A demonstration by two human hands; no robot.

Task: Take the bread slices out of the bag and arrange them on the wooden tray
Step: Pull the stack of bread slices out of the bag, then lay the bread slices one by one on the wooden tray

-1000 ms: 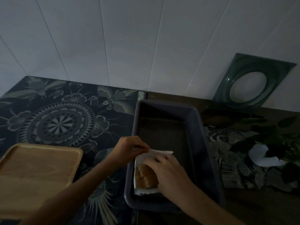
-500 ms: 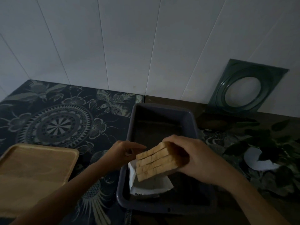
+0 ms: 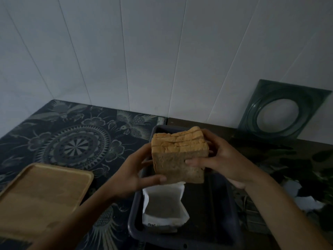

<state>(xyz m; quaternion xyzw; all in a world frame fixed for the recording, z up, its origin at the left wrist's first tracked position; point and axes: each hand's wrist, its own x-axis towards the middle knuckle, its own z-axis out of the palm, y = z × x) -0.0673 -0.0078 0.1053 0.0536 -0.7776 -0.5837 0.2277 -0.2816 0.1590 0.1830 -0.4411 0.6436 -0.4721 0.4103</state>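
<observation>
Stack of bread slices (image 3: 178, 156) held upright above the dark plastic tub (image 3: 223, 237), left hand (image 3: 133, 175) and right hand (image 3: 221, 161) both closed on it from either side. Inside the tub lies the white bag (image 3: 164, 208), mouth open, no bread visible within. Wooden tray (image 3: 41, 193) sits bare on the patterned cloth (image 3: 75, 139), left of the tub.

Table (image 3: 207, 126) carries a patterned dark cloth (image 3: 75, 141); wooden tray (image 3: 41, 195) near left, dark plastic bin (image 3: 225, 222) centre, green framed object (image 3: 281, 112) far right
</observation>
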